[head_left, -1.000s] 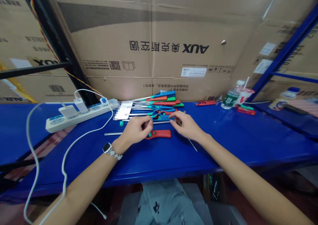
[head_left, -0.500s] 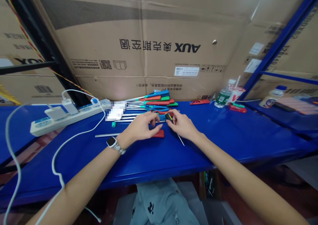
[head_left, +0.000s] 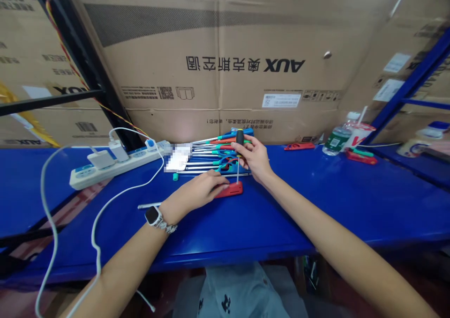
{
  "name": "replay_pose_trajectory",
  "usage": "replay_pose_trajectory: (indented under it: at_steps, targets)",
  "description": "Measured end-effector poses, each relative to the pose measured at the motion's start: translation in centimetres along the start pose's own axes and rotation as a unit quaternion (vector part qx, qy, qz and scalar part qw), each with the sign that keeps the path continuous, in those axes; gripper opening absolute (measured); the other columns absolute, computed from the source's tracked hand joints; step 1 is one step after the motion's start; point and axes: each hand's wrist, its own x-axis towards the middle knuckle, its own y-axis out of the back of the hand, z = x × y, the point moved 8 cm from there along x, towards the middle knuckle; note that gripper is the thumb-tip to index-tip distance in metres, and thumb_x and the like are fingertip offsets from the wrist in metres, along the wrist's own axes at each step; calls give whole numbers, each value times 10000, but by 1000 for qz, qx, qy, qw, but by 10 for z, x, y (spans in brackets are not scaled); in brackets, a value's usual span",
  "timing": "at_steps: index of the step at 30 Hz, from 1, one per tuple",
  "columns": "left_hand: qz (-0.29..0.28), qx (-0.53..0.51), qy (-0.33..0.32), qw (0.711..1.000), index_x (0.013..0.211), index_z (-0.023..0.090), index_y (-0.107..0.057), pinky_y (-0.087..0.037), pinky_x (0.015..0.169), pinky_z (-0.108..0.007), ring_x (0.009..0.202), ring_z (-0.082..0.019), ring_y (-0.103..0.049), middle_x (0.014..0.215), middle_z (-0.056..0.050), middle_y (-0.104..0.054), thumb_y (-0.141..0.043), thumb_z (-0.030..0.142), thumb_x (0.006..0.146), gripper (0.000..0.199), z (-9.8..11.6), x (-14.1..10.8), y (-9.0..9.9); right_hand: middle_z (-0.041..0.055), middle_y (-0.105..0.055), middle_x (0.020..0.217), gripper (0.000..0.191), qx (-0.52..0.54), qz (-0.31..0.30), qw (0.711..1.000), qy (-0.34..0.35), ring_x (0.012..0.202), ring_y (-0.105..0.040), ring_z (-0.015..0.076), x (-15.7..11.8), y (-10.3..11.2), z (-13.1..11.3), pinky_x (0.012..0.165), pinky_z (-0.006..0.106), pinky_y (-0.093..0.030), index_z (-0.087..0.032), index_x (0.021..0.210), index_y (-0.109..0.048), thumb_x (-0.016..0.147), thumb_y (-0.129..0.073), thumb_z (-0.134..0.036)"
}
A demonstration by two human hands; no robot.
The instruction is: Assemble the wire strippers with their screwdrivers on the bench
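Note:
A red long-necked lighter (head_left: 233,189) lies on the blue table, its metal tube (head_left: 145,206) poking out on the left below my wrist. My left hand (head_left: 202,189) is closed over its handle, fingers pressed down on it. With thumb and fingers, my right hand (head_left: 253,156) grips a screwdriver (head_left: 239,137) with a black and yellow handle. The screwdriver stands nearly upright, and its thin shaft reaches down to the end of the red handle. Whether the tip sits in a screw is too small to tell. Behind both hands lie several similar lighters (head_left: 225,153) with blue, red and green handles.
A white power strip (head_left: 117,166) with chargers and a trailing white cable (head_left: 96,215) is on the left. A small green cap (head_left: 175,176) lies near the lighters. At right are red casings (head_left: 298,146), a water bottle (head_left: 335,140) and a cup (head_left: 359,135). A large carton (head_left: 211,27) stands behind.
The screwdriver has turned from slanting to nearly upright, its tip now at the red handle. My left hand has closed down onto the lighter. The view has shifted slightly left.

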Motion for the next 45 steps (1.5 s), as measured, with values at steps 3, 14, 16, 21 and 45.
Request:
replay_pose_trajectory:
  at_steps: [3,14,16,21,45]
  targets:
    - [10,28,6,1000,998,183,-727,-505,788,-342,857,-214,-638,947,-87,-660,-456,265,1037,286,-8,1,-1,-21,-615,744,525,6,-2,1000,18,449,-553,118,-3,5,-5,348,256,-347,-240,975,-521,695,-812,-576]
    - [210,-43,157,964,777,191,-634,-397,580,-284,577,-157,-556,658,-14,-671,-471,296,1004,298,-56,-24,63,-30,-676,822,512,-33,-126,991,41,619,-706,178,-20,-32,6,604,358,-596,-298,1078,-327,837,-705,-546]
    - [211,-42,160,963,750,192,-627,-393,573,-283,567,-155,-552,649,-10,-673,-475,298,997,310,-59,-25,63,-23,-681,848,485,-45,-148,987,49,648,-712,181,-17,-45,8,647,377,-608,-300,1098,-342,855,-691,-533]
    - [210,-44,163,963,699,189,-616,-384,569,-281,564,-153,-553,633,-15,-669,-476,315,994,350,-63,-25,61,10,-698,903,417,-98,-150,981,70,657,-713,189,-8,-62,13,649,397,-611,-294,1079,-365,897,-649,-539]
    - [151,-222,133,954,874,194,-722,-540,661,-304,702,-174,-694,788,-46,-763,-783,360,790,195,-43,0,12,-9,-676,789,563,0,9,1000,10,666,-718,240,-31,17,7,611,408,-582,-296,1025,-344,768,-713,-636]
